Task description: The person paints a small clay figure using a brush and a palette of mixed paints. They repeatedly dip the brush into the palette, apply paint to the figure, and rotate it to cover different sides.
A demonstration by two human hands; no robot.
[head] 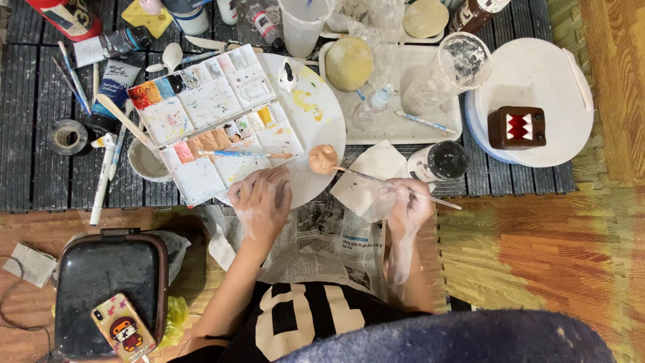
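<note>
1. The round white turntable (pixel 321 128) lies just ahead of both hands, with the paint palette (pixel 211 121) overlapping its far-left part. Beyond it the dark slatted mat (pixel 27 134) is crowded with tubes, brushes and cups.
2. The left hand (pixel 261 202) rests fingers-down on the near rim of the turntable, holding nothing that I can see; it seems to steady the disc.
3. The right hand (pixel 408 207) is closed on a thin paintbrush (pixel 396 186), whose tip reaches left to the small peach clay figure (pixel 323 158) standing at the turntable's near edge, between the hands.
4. Judged from this, painting the figure is the step in hand; the next stroke calls for a light, steady tip, as the figure stands close to the rim.
5. Open room is slight: a white tile (pixel 373 178) and dark jar (pixel 440 161) crowd the right hand, and only the newspaper (pixel 322 242) nearer the body is free.
</note>
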